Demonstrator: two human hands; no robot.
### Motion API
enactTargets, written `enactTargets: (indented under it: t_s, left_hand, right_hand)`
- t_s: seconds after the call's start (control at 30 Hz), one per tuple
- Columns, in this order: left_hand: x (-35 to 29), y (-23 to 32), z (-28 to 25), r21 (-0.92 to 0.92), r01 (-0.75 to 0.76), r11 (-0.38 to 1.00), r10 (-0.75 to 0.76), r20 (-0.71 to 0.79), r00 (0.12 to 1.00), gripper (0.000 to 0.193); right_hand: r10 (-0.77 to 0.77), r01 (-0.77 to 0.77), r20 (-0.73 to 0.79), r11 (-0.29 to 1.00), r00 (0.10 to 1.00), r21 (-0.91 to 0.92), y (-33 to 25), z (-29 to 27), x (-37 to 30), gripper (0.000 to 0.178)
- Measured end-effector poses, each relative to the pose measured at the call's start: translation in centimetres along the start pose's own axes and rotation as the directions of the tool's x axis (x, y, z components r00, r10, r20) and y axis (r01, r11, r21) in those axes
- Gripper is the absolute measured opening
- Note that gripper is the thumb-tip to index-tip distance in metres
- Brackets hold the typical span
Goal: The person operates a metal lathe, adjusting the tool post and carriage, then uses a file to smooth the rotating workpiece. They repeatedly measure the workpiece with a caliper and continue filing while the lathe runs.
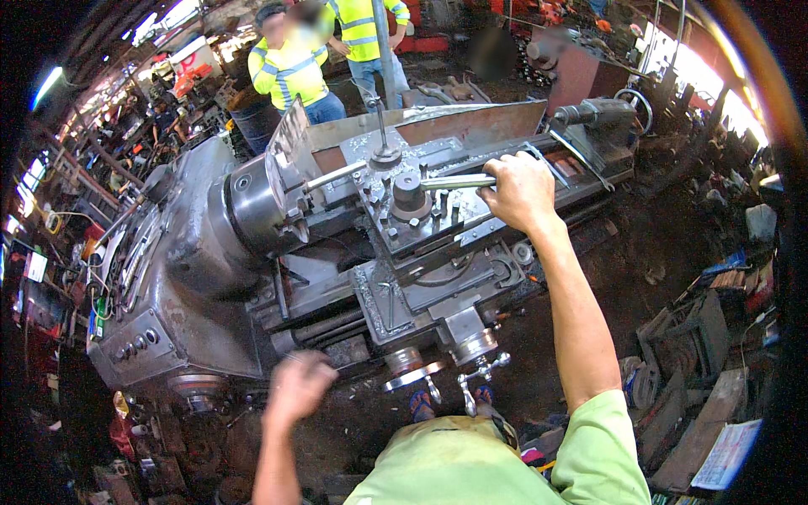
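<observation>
A large grey metal lathe (198, 290) stretches across the view in front of me. My right hand (523, 192) is closed round the end of a metal lever handle (459, 181), which sticks out to the right from the round tool post (410, 198) on the carriage. Left of the post, a thin metal rod (337, 175) lies between the carriage and the chuck (261, 210). My left hand (300, 387) hangs low in front of the lathe bed, smeared by motion, left of the handwheel (412, 376). Whether its fingers hold anything does not show.
Beyond the lathe stand two people in yellow high-visibility vests (290, 77), beside a metal pole (386, 55). Metal shavings and an L-shaped key (387, 305) lie on the carriage. Crank handles (481, 370) jut toward me. Scrap and boards (703, 429) crowd the right floor.
</observation>
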State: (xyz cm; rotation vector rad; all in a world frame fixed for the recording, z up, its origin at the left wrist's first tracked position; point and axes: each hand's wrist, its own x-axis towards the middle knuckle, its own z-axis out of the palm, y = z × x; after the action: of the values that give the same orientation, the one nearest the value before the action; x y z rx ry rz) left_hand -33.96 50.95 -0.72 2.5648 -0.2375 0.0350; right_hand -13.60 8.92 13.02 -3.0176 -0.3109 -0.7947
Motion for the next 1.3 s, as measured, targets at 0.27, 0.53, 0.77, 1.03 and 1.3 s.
enactTargets:
  t_s: [0.27, 0.53, 0.77, 1.03, 1.3]
  left_hand:
    - [-4.5, 5.5, 30.6, -0.371, 0.746, 0.554, -0.516, 0.55, 0.656, 0.067]
    - [-1.6, 6.1, 34.8, -0.473, 0.756, 0.452, -0.704, 0.332, 0.628, 0.035]
    - [-0.5, 6.5, 34.5, -0.584, 0.77, 0.256, -0.705, 0.431, 0.562, 0.033]
    - [-0.4, 5.6, 33.7, -0.461, 0.827, 0.322, -0.674, 0.502, 0.542, 0.03]
    - [0.8, 6.1, 32.2, -0.228, 0.815, 0.533, -0.582, 0.601, 0.548, 0.043]
  right_hand:
    - [-0.116, 0.248, -0.281, 0.83, 0.953, 0.499, 2.3, -0.4, -1.8, 0.04]
    - [0.478, -0.421, 0.202, 0.409, 0.855, 0.81, 15.5, 13.0, -16.1, 0.034]
    - [0.381, -0.777, 0.899, 0.624, 0.217, -0.077, 20.5, 22.7, -46.2, 0.052]
    - [0.355, -0.812, 0.917, 0.58, 0.181, -0.064, 13.8, 22.8, -47.4, 0.058]
    - [0.403, -0.675, 0.613, 0.671, 0.679, 0.308, 10.0, 23.4, -29.4, 0.076]
